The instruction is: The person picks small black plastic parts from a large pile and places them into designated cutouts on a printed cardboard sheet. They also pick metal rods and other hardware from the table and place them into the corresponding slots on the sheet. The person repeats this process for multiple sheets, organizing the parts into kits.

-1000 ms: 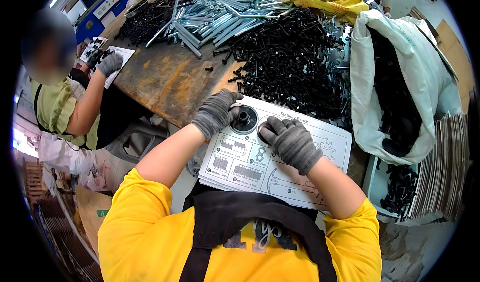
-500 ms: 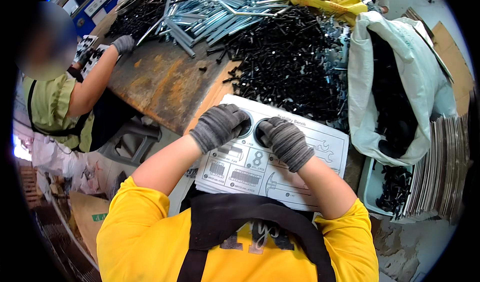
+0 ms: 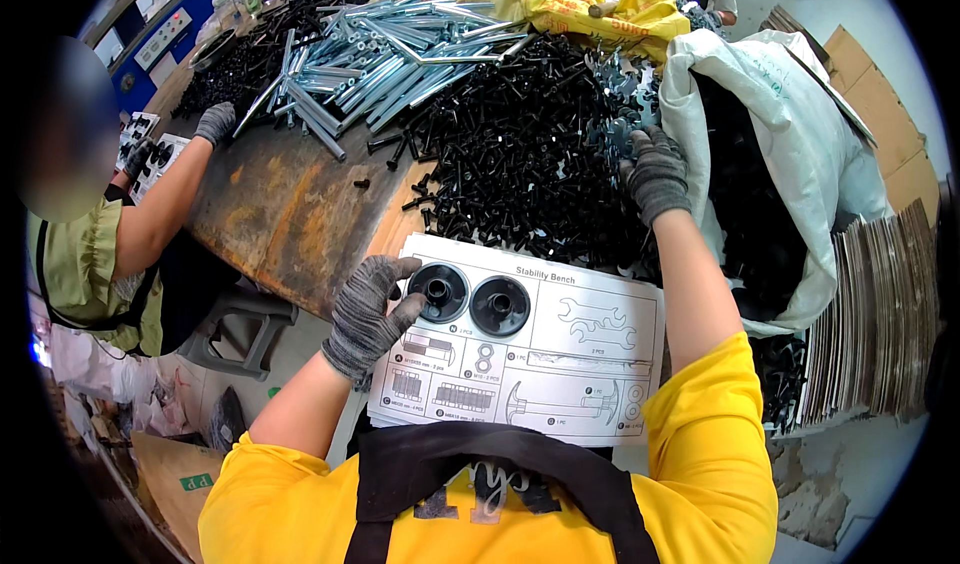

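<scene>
Discs (image 3: 500, 320), black and paired, lie side by side on the printed sheet (image 3: 570, 286), probably placed there to sit within its upper-left panel. The left hand (image 3: 370, 314) has thumb and forefinger spread wide beside the left disc (image 3: 438, 306), perhaps to steady it. The right hand (image 3: 656, 176) is at some flat metal pieces (image 3: 622, 76) on the desk (image 3: 290, 194); whether its fingers hold any, I cannot tell. Alongside, an open white sack (image 3: 825, 134) contains black parts (image 3: 748, 179)

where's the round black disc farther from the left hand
In the head view, the round black disc lies on the upper middle of the white printed paper sheet, between its matching disc on the left and the wrench drawings.
</scene>
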Motion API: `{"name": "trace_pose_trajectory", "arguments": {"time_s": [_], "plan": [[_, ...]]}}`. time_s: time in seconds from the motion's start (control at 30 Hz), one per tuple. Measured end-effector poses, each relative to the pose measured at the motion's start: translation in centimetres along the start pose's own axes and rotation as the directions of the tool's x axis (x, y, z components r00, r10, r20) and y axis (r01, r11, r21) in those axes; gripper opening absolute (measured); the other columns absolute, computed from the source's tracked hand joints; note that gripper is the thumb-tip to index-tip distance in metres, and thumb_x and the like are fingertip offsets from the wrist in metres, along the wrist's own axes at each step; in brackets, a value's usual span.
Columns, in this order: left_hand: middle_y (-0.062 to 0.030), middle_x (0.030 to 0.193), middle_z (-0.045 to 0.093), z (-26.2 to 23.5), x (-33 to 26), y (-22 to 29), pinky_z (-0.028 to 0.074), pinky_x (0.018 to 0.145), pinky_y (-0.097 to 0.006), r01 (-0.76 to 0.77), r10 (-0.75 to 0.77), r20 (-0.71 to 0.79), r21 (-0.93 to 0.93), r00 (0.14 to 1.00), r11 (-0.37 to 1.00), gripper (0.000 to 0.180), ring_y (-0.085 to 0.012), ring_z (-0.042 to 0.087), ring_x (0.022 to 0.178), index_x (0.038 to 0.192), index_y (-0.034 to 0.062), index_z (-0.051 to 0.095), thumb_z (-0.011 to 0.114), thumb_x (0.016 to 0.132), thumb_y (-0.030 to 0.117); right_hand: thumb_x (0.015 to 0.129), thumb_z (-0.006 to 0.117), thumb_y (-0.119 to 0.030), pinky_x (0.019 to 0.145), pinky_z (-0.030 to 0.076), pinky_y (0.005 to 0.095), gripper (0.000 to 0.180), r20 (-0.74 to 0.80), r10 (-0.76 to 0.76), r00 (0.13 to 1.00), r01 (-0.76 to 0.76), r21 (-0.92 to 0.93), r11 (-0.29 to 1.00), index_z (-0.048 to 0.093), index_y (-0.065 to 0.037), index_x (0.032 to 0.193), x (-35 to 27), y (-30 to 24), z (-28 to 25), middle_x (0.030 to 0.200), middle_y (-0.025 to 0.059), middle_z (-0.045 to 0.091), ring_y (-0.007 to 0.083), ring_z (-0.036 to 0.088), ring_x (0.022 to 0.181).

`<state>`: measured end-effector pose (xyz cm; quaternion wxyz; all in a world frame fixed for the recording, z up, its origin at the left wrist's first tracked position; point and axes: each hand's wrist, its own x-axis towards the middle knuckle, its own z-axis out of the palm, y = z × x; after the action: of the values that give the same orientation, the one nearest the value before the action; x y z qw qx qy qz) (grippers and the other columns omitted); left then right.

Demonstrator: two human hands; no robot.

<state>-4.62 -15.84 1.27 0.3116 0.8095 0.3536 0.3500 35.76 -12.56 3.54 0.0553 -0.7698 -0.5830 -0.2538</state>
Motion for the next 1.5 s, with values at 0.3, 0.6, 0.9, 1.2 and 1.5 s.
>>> {"name": "trace_pose_trajectory", "arguments": {"time_s": [0.3, 0.6, 0.9, 1.2, 1.5], "plan": [[-0.0086, 0.086, 0.057, 0.1, -0.1, 0.7, 0.047, 0.061, -0.026, 0.065, -0.064, 0.018, -0.124, 0.998, 0.990, 0.029, -0.0150, 0.056, 0.070, 0.100, 0.0017, 0.058, 0.064, 0.075, 0.017, 0.075, 0.064, -0.020, 0.080, 0.045, 0.0356, 0.021, 0.521, 0.083, 0.850, -0.202, 0.176, 0.964, 0.062, -0.011, 0.093, 5.8, 0.0, 0.5, 0.092, 0.0102, 0.062, 0.0272, 0.059, 0.086], [-0.0080, 0.086, 0.056, 0.5, 2.7, 2.2, 0.047, 0.065, -0.026, -0.041, 0.052, 0.077, -0.135, 0.996, 0.990, 0.032, -0.0145, 0.056, 0.072, 0.105, 0.0031, 0.055, 0.062, 0.076, 0.012, 0.080, 0.059, -0.015, 0.040, 0.033, 0.0198, 0.012, 0.451, 0.152, 0.879, -0.440, 0.892, -0.105, 0.059, -0.005, 0.087, 0.9, -0.6, -8.2, 0.063, -0.0002, 0.054, 0.0069, 0.042, 0.044], [-0.0037, 0.093, 0.054, 6.6, 11.6, 9.1, 0.045, 0.073, -0.022, 0.186, 0.037, 0.368, -0.553, 0.929, 0.812, 0.046, -0.0093, 0.051, 0.084, 0.121, 0.0067, 0.045, 0.062, 0.079, 0.012, 0.078, 0.062, -0.013, 0.043, 0.038, 0.0202, 0.017, 0.532, -0.310, 0.788, -0.598, 0.781, -0.181, 0.057, -0.001, 0.089, -7.9, -4.9, -11.3, 0.065, 0.0036, 0.055, 0.0081, 0.048, 0.051], [-0.0046, 0.087, 0.054, 9.9, 11.6, 8.3, 0.051, 0.062, -0.022, 0.252, -0.105, 0.550, -0.199, 0.828, 0.947, 0.035, -0.0103, 0.055, 0.072, 0.112, 0.0065, 0.050, 0.057, 0.078, 0.000, 0.083, 0.054, -0.008, 0.045, 0.044, 0.0232, 0.030, 0.677, 0.033, 0.735, -0.667, 0.731, -0.143, 0.050, -0.002, 0.112, -15.4, -0.5, -9.1, 0.082, 0.0077, 0.057, 0.0101, 0.051, 0.053], [-0.0041, 0.086, 0.055, 12.3, 8.4, 6.2, 0.046, 0.074, -0.032, -0.605, 0.270, 0.770, 0.184, 0.579, 0.775, 0.015, -0.0218, 0.056, 0.085, 0.084, 0.0133, 0.059, 0.064, 0.071, 0.015, 0.077, 0.060, -0.023, 0.073, 0.046, 0.0348, 0.032, 0.563, -0.028, 0.826, -0.305, 0.490, 0.817, 0.056, -0.009, 0.105, -21.1, 0.2, -9.1, 0.086, 0.0130, 0.056, 0.0264, 0.056, 0.079]]}}
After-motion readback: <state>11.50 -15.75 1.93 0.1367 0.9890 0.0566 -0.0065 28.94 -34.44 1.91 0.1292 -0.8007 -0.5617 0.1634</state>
